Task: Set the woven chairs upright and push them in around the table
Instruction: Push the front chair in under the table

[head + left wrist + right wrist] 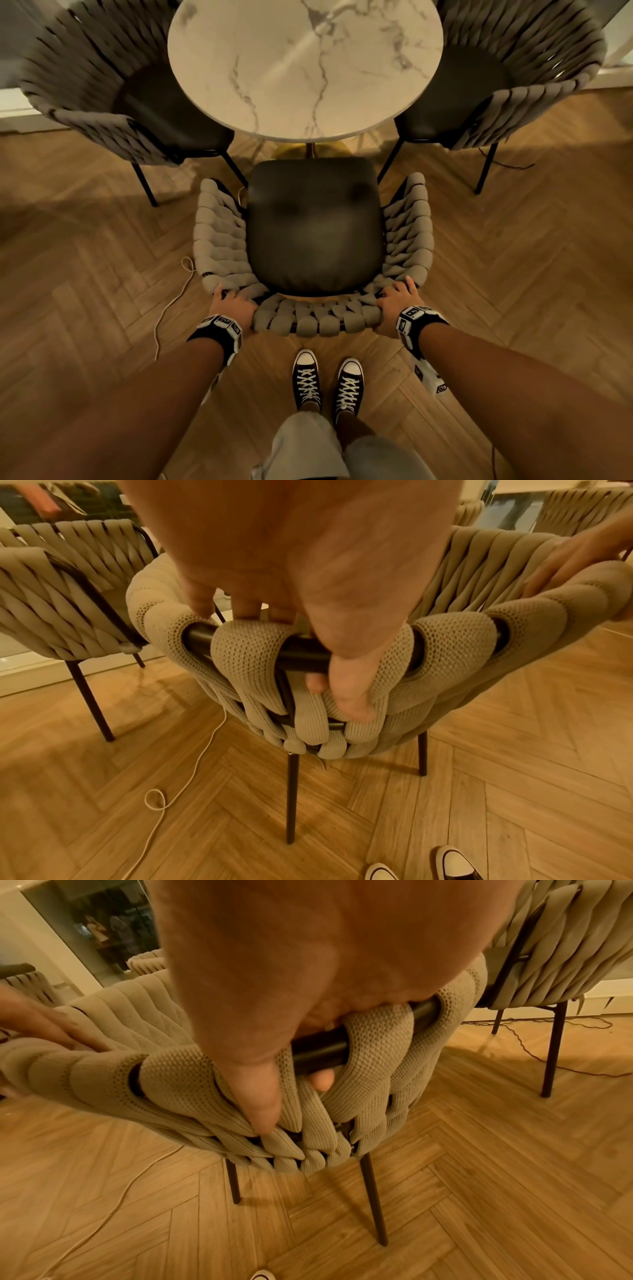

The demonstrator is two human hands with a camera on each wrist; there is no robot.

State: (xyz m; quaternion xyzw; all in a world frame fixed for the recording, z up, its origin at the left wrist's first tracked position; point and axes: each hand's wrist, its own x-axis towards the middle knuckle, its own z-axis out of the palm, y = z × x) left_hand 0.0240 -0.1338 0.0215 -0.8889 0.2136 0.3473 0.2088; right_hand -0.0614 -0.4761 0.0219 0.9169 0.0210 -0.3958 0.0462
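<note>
Both hands, left hand (233,306) and right hand (397,301), curled round near chair (315,226) back rail; next, straight push under table (305,68) edge.

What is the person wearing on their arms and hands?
Both forearms are bare, with no sleeves or gloves. Each wrist carries a black band set with white blocks printed with black square markings, behind the left hand and the right hand. No rings or cables show on the hands.

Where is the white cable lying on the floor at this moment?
In the head view the white cable lies on the wooden floor, just beside the near woven chair on the left hand side, with a small loop by the chair.
</note>
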